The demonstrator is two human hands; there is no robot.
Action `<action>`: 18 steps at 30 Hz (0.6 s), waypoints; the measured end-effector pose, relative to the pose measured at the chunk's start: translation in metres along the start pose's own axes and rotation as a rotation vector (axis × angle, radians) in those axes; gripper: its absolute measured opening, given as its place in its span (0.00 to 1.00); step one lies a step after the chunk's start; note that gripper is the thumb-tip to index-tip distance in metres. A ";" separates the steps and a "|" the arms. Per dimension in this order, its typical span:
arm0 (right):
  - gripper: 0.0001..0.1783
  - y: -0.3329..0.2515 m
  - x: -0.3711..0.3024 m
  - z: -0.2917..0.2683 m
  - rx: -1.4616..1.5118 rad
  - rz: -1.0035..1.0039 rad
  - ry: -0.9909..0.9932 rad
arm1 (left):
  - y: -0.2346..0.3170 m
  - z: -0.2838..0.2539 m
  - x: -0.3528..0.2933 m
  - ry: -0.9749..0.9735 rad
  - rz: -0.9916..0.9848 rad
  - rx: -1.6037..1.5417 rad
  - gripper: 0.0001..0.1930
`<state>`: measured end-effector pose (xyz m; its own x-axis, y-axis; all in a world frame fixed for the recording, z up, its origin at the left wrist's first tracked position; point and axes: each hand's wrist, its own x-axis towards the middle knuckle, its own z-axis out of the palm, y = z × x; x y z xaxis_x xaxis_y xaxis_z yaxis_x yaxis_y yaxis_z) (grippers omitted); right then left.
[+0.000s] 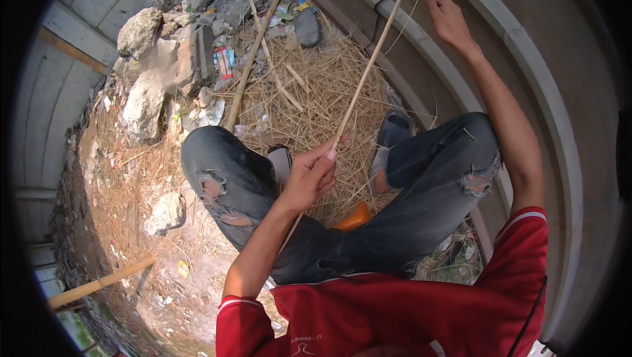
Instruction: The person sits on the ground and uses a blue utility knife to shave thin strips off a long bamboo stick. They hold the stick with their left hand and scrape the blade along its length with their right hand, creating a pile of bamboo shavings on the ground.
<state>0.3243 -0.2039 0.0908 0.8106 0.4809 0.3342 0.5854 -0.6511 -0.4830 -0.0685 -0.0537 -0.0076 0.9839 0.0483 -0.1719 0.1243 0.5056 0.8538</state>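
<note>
My left hand [308, 178] is closed around a long pale stick [367, 69], perhaps bamboo. The stick slants up to the right from between my knees, its thinner lower end reaching down by my left thigh. Up at the right, my right hand [447, 18] is raised with the arm stretched out, pinching a thin pale strip [413, 8]. That strip curves down toward the upper part of the stick; I cannot tell whether the two touch. Between my thighs an orange object [355, 217] partly shows, the rest hidden by my legs.
Straw-like shavings [329, 107] cover the ground between my feet. Longer sticks [252, 61] lie ahead, beside broken rocks [141, 103] and litter. A ribbed grey-brown sheet wall [526, 48] rises close on my right. A pale pole [102, 282] juts in at lower left.
</note>
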 end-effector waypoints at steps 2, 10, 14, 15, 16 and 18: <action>0.40 -0.015 -0.009 0.001 0.044 -0.056 -0.074 | -0.001 -0.003 0.003 0.075 0.046 0.005 0.25; 0.32 -0.116 -0.094 0.014 0.053 -0.414 -0.577 | -0.002 -0.003 0.019 0.252 0.209 0.107 0.23; 0.31 -0.138 -0.137 0.030 -0.025 -0.563 -0.699 | 0.006 0.002 0.021 0.306 0.164 0.163 0.22; 0.30 -0.136 -0.143 0.038 -0.040 -0.586 -0.701 | 0.007 0.003 0.021 0.323 0.157 0.159 0.22; 0.31 -0.133 -0.145 0.042 -0.022 -0.606 -0.657 | 0.008 0.003 0.019 0.338 0.151 0.156 0.21; 0.32 -0.126 -0.133 0.054 -0.044 -0.629 -0.583 | 0.010 0.002 0.016 0.365 0.163 0.129 0.21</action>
<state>0.1420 -0.1534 0.0635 0.2053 0.9772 0.0543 0.9332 -0.1788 -0.3118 -0.0514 -0.0495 -0.0004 0.8848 0.4327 -0.1730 0.0090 0.3553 0.9347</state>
